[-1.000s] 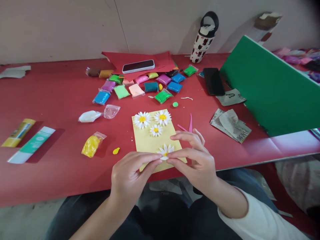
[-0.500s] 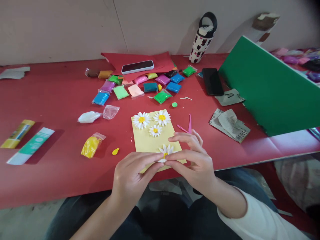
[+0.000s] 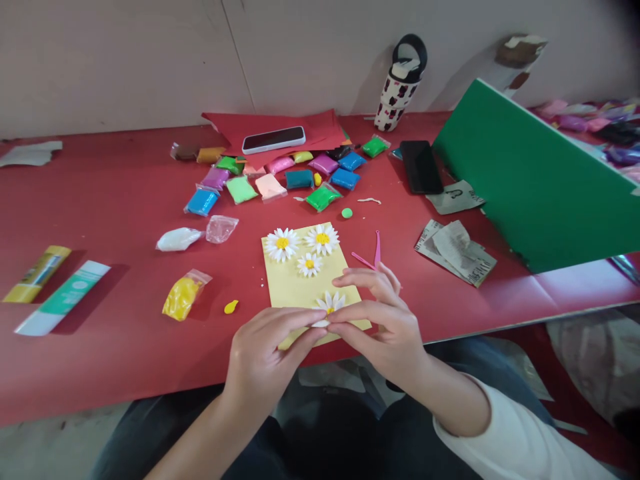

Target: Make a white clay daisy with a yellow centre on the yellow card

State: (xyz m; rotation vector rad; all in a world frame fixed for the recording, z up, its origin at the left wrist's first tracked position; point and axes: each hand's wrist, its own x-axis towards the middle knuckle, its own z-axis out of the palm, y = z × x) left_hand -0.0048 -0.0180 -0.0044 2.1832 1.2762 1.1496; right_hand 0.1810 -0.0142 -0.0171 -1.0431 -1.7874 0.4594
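Note:
My left hand [image 3: 267,340] and my right hand [image 3: 383,323] meet at the near edge of a pale yellow card [image 3: 285,283]. Thumbs and forefingers of both are closed on a small white clay petal [image 3: 321,324]. Just behind the fingertips, a white clay daisy [image 3: 333,300] with a yellow centre shows, its near side hidden by the fingers. Farther up the card sit a left daisy [image 3: 282,245], a right daisy [image 3: 323,239] and a smaller daisy [image 3: 309,265]. Pink clay tools [image 3: 377,250] lie past my right fingers.
Bags of coloured clay [image 3: 241,189] cluster at the back, near a white phone [image 3: 274,139]. Left are yellow clay [image 3: 181,298], white clay [image 3: 179,239] and a green-white packet [image 3: 63,298]. Right are a black phone [image 3: 421,167], paper scraps [image 3: 457,250], a green board [image 3: 535,180] and a tumbler [image 3: 397,90].
The white petal shows a little more clearly between my fingertips. Both hands stay pinched together in nearly the same place; the whole view has shifted slightly.

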